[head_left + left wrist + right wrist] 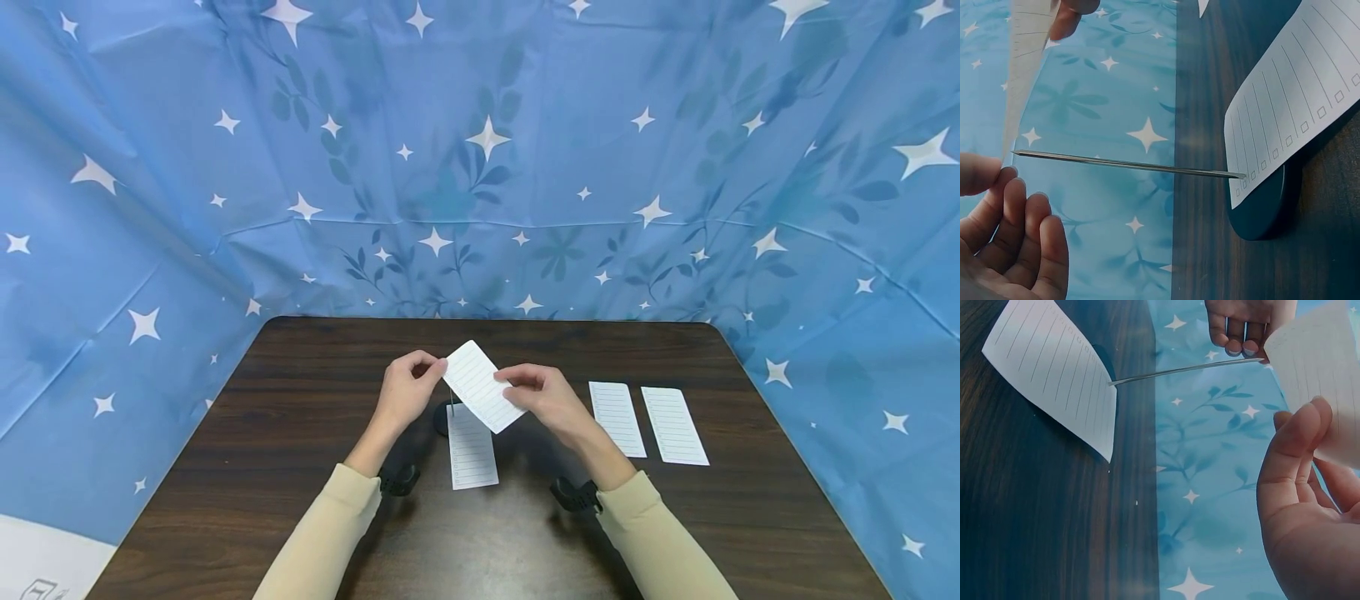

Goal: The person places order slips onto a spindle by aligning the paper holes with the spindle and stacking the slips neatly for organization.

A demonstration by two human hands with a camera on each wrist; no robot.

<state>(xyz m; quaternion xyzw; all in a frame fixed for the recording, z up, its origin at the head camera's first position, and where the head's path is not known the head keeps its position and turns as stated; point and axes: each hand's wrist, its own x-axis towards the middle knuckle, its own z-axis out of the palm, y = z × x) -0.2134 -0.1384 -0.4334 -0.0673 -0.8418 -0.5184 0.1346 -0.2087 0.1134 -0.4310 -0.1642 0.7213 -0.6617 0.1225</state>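
Observation:
Both hands hold a white lined checklist card in the air over a paper spike. My left hand pinches the card's left corner between thumb and index finger. At its right edge, my right hand grips it between thumb and fingers. The thin metal spike rises from a round black base, its pointed tip right by the held card's corner and the left fingertips. Low on the spike, a second lined card is pierced near its edge and slants over the base.
Two more lined cards, one beside the other, lie on the dark wooden table right of my right hand. A blue star-patterned curtain hangs behind the table. Black wrist cameras are strapped below both hands.

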